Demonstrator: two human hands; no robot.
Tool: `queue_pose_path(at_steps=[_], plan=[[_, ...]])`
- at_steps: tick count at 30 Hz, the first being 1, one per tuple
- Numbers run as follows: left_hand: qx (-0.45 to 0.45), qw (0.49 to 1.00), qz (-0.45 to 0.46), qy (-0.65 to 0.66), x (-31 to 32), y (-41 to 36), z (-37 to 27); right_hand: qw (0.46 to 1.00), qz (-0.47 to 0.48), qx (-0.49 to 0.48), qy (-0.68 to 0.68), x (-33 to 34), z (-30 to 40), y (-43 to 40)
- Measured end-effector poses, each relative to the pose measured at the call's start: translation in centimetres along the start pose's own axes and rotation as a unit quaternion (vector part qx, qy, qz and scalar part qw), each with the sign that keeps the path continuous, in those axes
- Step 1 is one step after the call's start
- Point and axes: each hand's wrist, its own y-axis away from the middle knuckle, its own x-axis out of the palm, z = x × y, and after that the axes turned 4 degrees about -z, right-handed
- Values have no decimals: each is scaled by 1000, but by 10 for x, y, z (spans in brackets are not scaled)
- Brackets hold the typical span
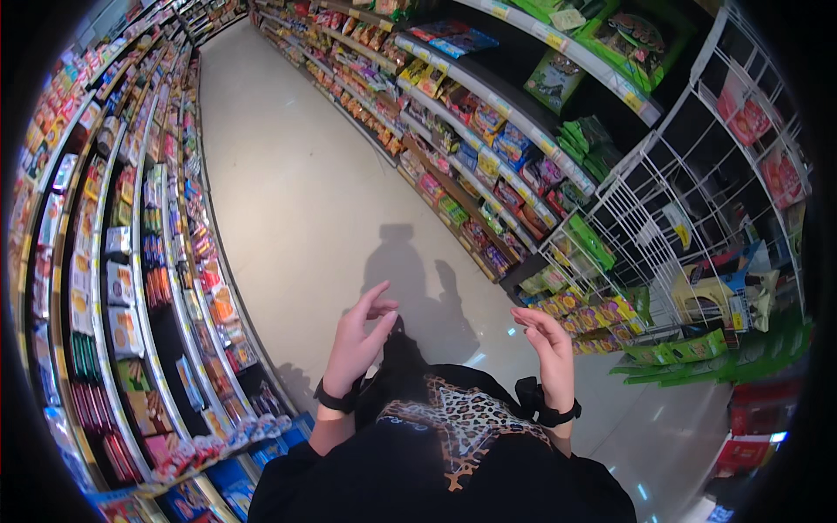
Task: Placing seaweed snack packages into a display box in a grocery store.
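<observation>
My left hand (358,343) is raised in front of my body, its fingers loosely curled and apart, with nothing in it. Level with it, my right hand (548,343) hangs in the air, thumb and fingers slightly separated and also bare. Black bands circle both wrists. Between and below the hands is a black shirt (451,425) with a leopard-print star. Neither hand touches any goods. Nearest to the right hand are yellow-and-purple snack packs (598,317) at the end of the shelving.
Left of me runs a long curved shelf (147,261) of packaged biscuits and snacks. Snack shelving (484,137) lines the right side, ending in a white wire rack (660,170) that juts out with green packets (693,350). A pale aisle floor (281,144) stretches ahead, bearing my shadow.
</observation>
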Motion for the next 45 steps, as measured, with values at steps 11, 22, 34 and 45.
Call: queue_pose_path(at_steps=[11, 22, 34, 45], plan=[[20, 999, 9, -26, -86, -123, 14, 999, -5, -24, 34, 87, 6, -100], [-33, 997, 71, -21, -69, -215, 40, 997, -77, 14, 28, 77, -14, -176], [66, 986, 151, -9, 24, -380, -12, 985, -160, -61, -28, -2, 9, -321], [15, 909, 398, 124, 135, -501, 1, 950, -265, 0, -164, -47, -20, -427]])
